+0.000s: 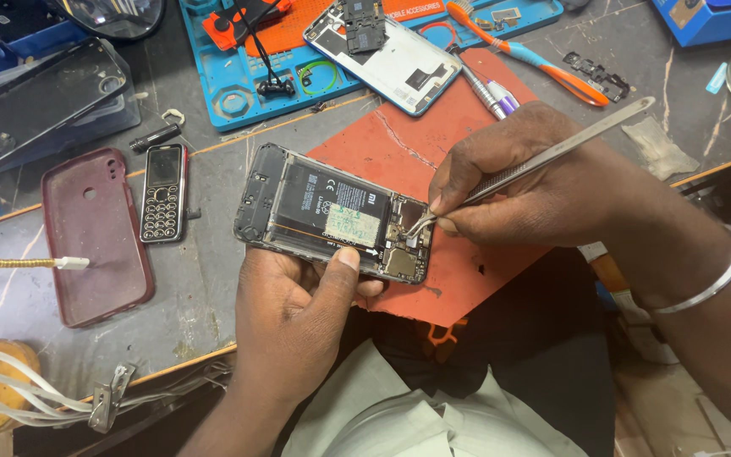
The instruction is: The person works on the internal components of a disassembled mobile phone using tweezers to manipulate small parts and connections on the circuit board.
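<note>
Left hand [294, 317] grips the opened smartphone [332, 213] with its pale green battery label, right hand [522, 190] pinches steel tweezers [543, 156] at its lower board, over the red mat [399, 144] edge.

The left hand [298, 313] comes up from the near edge, palm curled upward in a cradling grip — its thumb lies flat across the top, fingers wrapped beneath and mostly hidden. The right hand [535, 190] reaches in from the right, its wrist ringed by a metal bangle [712, 283], forearm running off to the near right. Its thumb and forefinger are pinched tight together — knuckles raised, remaining fingers folded under.
</note>
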